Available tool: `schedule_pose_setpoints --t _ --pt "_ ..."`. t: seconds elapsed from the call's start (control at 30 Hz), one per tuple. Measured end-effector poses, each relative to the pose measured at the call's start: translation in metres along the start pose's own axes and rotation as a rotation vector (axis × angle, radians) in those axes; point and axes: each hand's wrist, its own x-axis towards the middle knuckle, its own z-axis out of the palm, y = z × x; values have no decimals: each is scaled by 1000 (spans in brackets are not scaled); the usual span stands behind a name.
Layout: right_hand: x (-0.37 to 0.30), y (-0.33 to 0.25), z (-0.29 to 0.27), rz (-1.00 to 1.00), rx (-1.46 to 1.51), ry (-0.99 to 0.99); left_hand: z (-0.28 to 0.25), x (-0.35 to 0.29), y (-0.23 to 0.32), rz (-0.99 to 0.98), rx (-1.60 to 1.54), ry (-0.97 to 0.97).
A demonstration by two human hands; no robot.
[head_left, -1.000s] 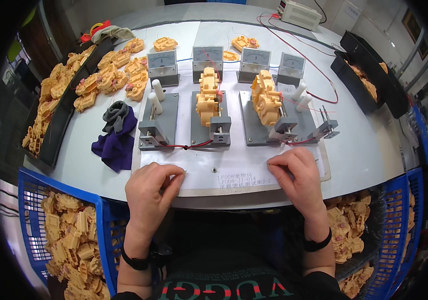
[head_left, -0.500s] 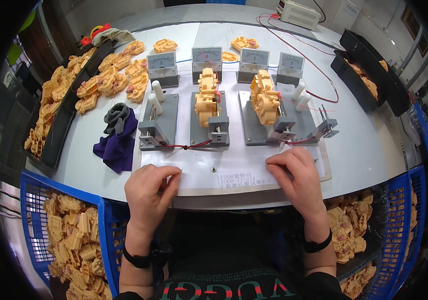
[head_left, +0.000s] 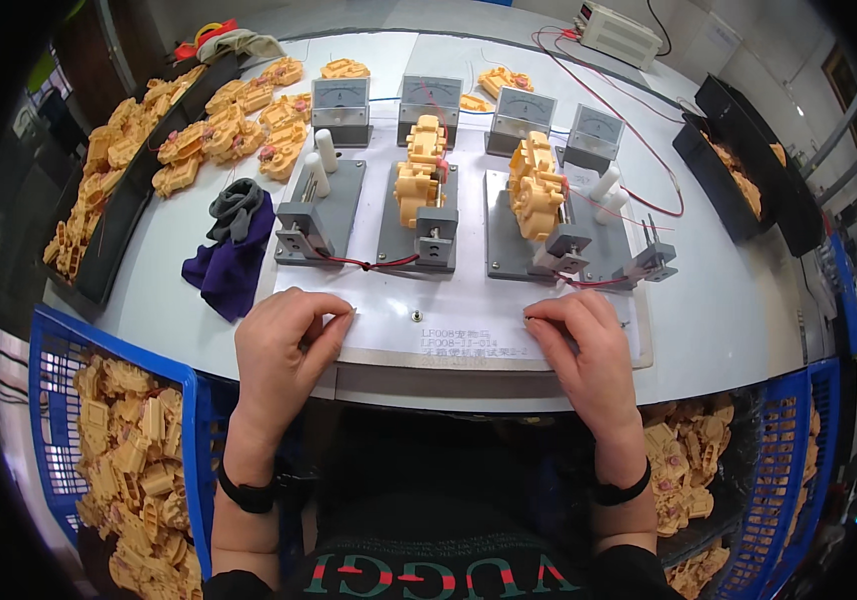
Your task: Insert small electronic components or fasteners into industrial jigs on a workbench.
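White table (head_left: 739, 330) carrying three grey test fixtures, two loaded with yellow gear housings (head_left: 419, 180). Left hand (head_left: 284, 350) and right hand (head_left: 589, 350) rest well apart, fingers loosely curled, holding nothing, fingertips touching the near edge of the white base plate (head_left: 429, 320) under the fixtures.

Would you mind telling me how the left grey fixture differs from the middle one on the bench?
The left fixture is empty, its grey plate bare; the middle fixture carries an orange part. The left fixture has two white pegs by it; the middle one shows none. Both are grey plates with a clamp block at the near end and red wire.
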Motion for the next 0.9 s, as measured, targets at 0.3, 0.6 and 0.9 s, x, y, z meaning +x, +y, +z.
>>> schedule_pose_setpoints --t 0.3,0.6,0.9 --pt "0 3 0 15 26 -11 1 0 3 -11 34 7" --pt "0 3 1 31 37 4 2 0 3 -42 7 -13" --pt "1 1 -1 20 10 -18 0 0 5 -30 21 -13"
